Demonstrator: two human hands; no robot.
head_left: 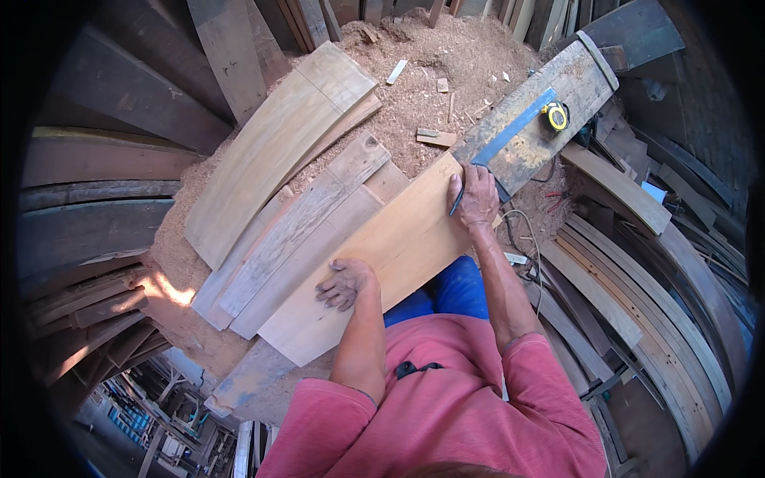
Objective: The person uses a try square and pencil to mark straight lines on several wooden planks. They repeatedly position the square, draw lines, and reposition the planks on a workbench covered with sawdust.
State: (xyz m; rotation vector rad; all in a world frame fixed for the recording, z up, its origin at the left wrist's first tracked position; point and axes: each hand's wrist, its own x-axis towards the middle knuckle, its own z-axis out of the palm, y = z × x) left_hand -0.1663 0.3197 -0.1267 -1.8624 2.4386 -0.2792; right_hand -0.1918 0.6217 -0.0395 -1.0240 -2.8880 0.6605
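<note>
A pale wooden board [406, 233] lies slantwise in front of me, its near edge by my lap. My left hand [347, 284] rests on its lower left part, fingers spread, holding nothing. At the board's upper right end my right hand [478, 197] is bent over the edge, fingers curled. A thin dark pencil-like stick [456, 202] sticks out below its thumb. Beside the fingers lies a square with a bluish metal blade [514, 127]; its dark stock [502, 191] is partly hidden by the hand. The blade extends onto a worn plank [582, 88].
A yellow and black tape measure [556, 117] sits on the worn plank. Wide boards [279, 143] and greyish planks [307, 215] lie left of the pale board on sawdust [406, 48]. Stacked timber [629, 279] lines the right, with a cable [532, 239] near my right forearm.
</note>
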